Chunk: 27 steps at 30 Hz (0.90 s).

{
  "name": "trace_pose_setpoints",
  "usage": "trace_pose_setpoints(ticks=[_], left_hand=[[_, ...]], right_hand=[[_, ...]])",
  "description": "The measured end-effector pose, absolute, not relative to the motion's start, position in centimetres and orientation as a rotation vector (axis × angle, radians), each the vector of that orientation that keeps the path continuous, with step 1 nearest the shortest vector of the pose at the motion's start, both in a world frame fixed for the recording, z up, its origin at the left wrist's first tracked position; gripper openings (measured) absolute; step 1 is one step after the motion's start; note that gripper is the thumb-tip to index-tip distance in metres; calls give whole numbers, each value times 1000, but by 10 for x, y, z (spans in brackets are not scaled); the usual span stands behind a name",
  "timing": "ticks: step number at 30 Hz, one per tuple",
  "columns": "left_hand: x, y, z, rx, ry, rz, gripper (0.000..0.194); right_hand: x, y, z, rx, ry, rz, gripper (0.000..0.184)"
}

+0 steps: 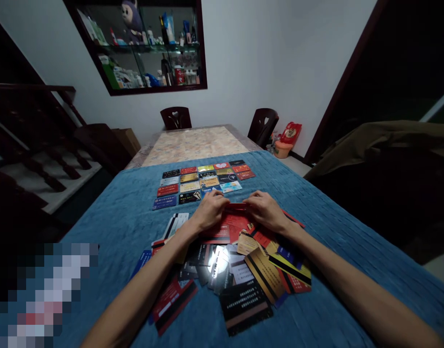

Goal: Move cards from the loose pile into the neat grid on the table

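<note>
A red card (pixel 236 207) is held between both hands over the blue cloth (pixel 123 212). My left hand (pixel 210 210) pinches its left end with curled fingers. At the card's right end my right hand (pixel 265 210) grips in the same way. Under and in front of my hands lies a loose pile of several cards (pixel 239 270), red, black, gold and blue, many face down with magnetic stripes showing. Beyond my hands several cards (pixel 203 181) lie in neat rows, face up.
The blue cloth covers the near part of a long table; the far part shows a marbled top (pixel 196 143). Two dark chairs (pixel 176 117) stand at the far end. A staircase (pixel 44 145) is on the left, a wall cabinet (pixel 145 43) above.
</note>
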State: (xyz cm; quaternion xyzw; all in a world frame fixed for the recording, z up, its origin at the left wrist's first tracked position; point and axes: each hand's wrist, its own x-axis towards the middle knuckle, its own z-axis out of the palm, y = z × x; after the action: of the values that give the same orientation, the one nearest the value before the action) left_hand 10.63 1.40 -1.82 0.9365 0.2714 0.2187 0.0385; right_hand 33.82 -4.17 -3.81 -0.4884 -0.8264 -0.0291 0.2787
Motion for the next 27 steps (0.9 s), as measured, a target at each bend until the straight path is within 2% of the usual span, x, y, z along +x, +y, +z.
trace_pose_setpoints(ticks=[10,20,27], left_hand=[[108,16,-25,2644,890,831,29],[109,13,-22,2678,897,829,28],[110,9,-14,2667,939,811,31]], right_hand=[[338,-40,-41,-1350,-2113,115,22],[339,-42,-40,-1358,-2112,1,26],[334,-46,-36,-1360,-2114,-75,39]])
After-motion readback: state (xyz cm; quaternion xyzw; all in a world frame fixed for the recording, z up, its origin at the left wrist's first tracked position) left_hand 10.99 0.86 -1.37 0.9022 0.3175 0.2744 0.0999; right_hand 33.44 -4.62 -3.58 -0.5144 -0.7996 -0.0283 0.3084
